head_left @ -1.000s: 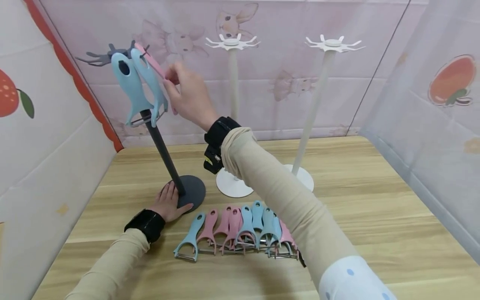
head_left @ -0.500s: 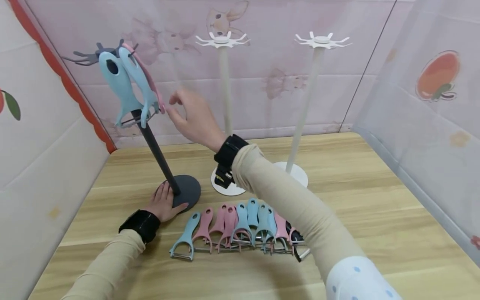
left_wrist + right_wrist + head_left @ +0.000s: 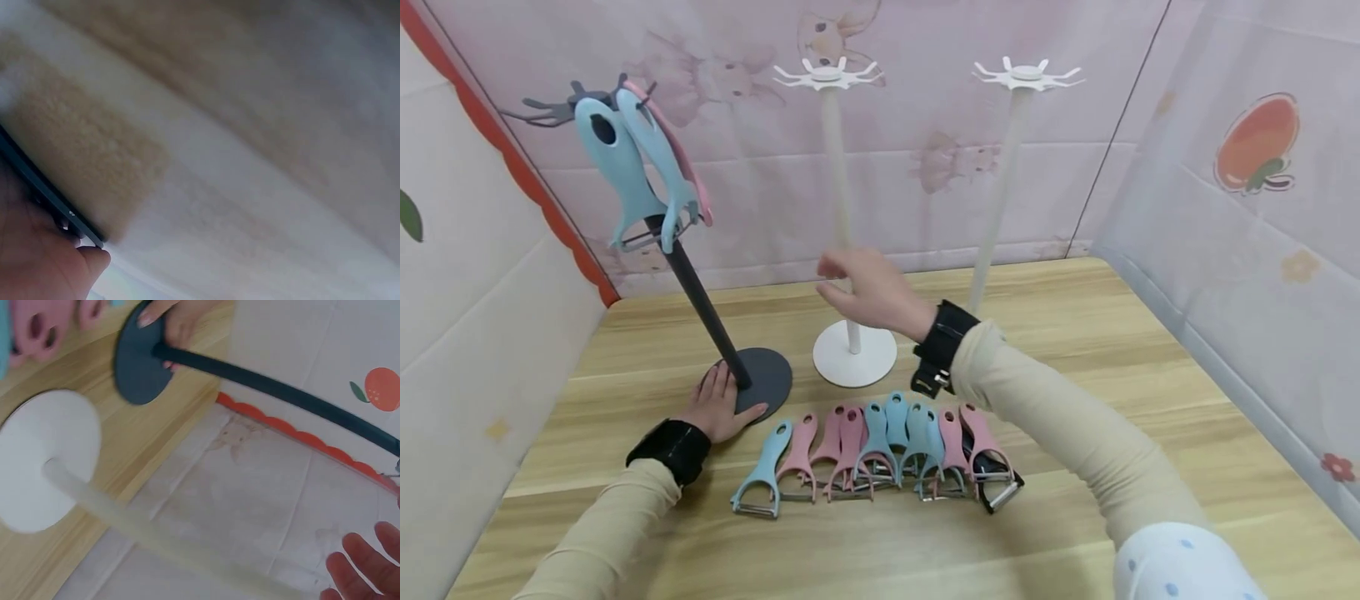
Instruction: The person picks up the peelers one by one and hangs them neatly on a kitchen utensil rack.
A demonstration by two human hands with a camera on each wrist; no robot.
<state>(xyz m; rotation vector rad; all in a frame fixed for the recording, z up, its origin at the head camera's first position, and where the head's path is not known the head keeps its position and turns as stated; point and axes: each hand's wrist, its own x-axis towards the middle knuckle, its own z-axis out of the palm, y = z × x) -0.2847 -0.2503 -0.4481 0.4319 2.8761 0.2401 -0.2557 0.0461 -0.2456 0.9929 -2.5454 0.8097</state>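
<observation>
Head camera looks down; left wrist's, close, probably faces tabletop (image 3: 1112, 333).

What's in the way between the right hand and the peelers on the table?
Nothing visible really blocks it. In the head view, a round white stand base shows between the raised right hand and the peelers, but it lies flat and low, so the hand can probably pass over it.

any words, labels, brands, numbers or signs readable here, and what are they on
None that I can read.
The peelers, dark grey stand, middle white stand and right-hand white stand show no lettering.
The rabbit print is only a picture.
Any marks on the black wristbands are too small to read.
</observation>
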